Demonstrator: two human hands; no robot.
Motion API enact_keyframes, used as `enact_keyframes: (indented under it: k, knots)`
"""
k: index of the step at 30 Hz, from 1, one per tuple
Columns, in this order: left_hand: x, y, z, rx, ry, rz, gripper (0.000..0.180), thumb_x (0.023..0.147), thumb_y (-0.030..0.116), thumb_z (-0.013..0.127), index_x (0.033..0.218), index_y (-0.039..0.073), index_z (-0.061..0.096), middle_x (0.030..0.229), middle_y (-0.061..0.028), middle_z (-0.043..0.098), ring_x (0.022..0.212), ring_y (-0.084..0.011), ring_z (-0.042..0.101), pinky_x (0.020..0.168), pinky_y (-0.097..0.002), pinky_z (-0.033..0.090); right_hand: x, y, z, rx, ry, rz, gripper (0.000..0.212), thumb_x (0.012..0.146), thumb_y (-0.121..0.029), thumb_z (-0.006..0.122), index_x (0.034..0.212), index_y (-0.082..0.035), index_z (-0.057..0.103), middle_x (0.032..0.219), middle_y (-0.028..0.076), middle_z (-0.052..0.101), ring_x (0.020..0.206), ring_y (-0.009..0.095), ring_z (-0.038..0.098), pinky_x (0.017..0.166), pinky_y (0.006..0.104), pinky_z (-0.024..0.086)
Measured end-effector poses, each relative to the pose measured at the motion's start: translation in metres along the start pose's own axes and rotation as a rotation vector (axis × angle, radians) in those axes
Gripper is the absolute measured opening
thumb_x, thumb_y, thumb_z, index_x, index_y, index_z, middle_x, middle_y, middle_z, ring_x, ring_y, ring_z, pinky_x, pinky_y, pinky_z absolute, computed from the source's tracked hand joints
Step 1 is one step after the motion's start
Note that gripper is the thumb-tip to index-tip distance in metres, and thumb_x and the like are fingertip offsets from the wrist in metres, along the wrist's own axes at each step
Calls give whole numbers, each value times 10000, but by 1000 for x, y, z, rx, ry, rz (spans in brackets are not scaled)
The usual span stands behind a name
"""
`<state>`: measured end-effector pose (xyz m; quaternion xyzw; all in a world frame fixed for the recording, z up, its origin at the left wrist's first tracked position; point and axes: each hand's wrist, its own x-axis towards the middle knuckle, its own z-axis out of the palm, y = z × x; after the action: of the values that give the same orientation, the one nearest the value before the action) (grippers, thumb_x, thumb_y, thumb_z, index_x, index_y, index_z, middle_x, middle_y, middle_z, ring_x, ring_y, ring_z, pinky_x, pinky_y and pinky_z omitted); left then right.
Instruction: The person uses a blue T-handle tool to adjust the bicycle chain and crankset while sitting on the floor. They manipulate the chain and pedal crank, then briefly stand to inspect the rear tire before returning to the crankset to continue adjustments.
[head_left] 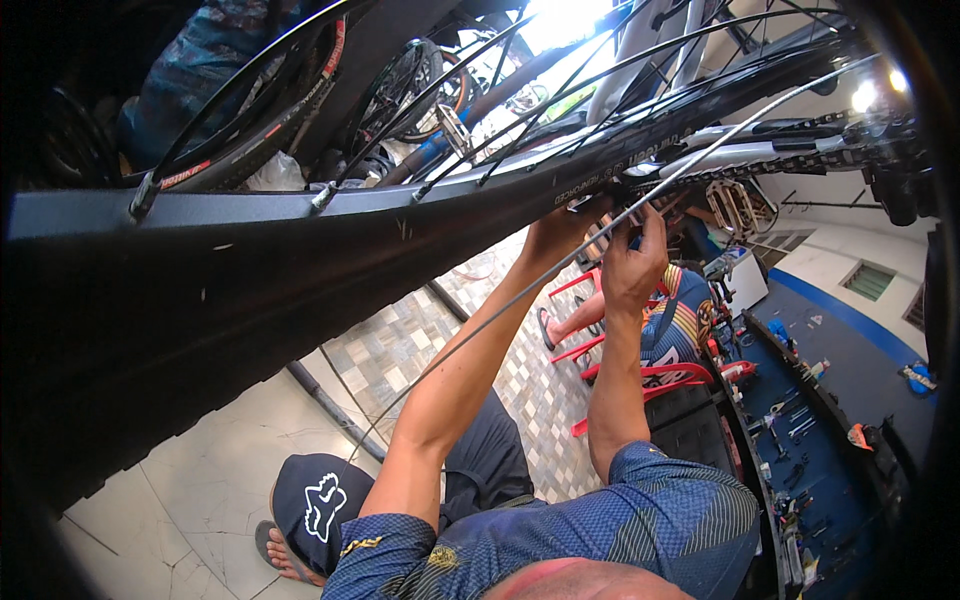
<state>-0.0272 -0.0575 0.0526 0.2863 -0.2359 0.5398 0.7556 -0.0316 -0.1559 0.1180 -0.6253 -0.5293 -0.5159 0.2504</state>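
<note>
A large bicycle wheel with a black knobby tire (130,320) and dark spokes fills the upper left, close to me. My left hand (562,228) reaches up under the wheel; its fingers are mostly hidden in shadow behind the tire. Just right of it, my right hand (637,262) is raised with fingers bent and pressed together at a small part I cannot make out. Both hands are close together below the bicycle's chain (780,168). A thin grey cable (520,297) runs slantwise across the view, in front of my left forearm.
On the right, a blue workbench (790,415) carries wrenches and other hand tools. A person in a patterned shirt (680,315) sits on a red chair (665,378) beyond my right arm. More bicycle wheels (425,90) stand at the back. Below are floor tiles (390,345) and a dark pipe (330,405).
</note>
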Motion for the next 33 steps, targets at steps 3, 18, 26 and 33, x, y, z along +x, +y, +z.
enact_keyframes:
  k: [3, 18, 26, 33]
  knots:
    - [2, -3, 5, 102, 67, 219, 270, 849, 25, 726, 1115, 16, 683, 1008, -76, 716, 931, -151, 635, 809, -311, 515, 2, 0, -3, -8, -1, -13, 337, 890, -48, 679, 1221, 8, 650, 1095, 176, 687, 997, 327, 673, 855, 387, 522]
    - [-6, 5, 16, 434, 94, 399, 490, 779, 143, 843, 1219, 48, 650, 1102, -95, 711, 1000, -177, 665, 841, -327, 518, 18, 30, -10, 90, -11, -103, 262, 825, -8, 725, 1086, 4, 707, 996, 123, 717, 893, 216, 689, 794, 313, 526]
    - [-10, 15, 24, 549, 202, 507, 489, 736, 206, 881, 1141, 31, 669, 1053, -108, 704, 952, -228, 673, 853, -357, 518, 32, 48, -9, 131, -97, -227, 150, 786, -59, 750, 932, -70, 715, 871, 70, 692, 781, 275, 659, 698, 374, 485]
    - [-7, -4, 20, 728, 312, 386, 432, 779, 292, 856, 1079, 28, 691, 1033, -108, 718, 944, -190, 650, 794, -332, 475, 37, 57, -13, 204, -156, -280, 226, 809, -65, 723, 1026, -128, 705, 913, 49, 677, 809, 295, 645, 729, 398, 468]
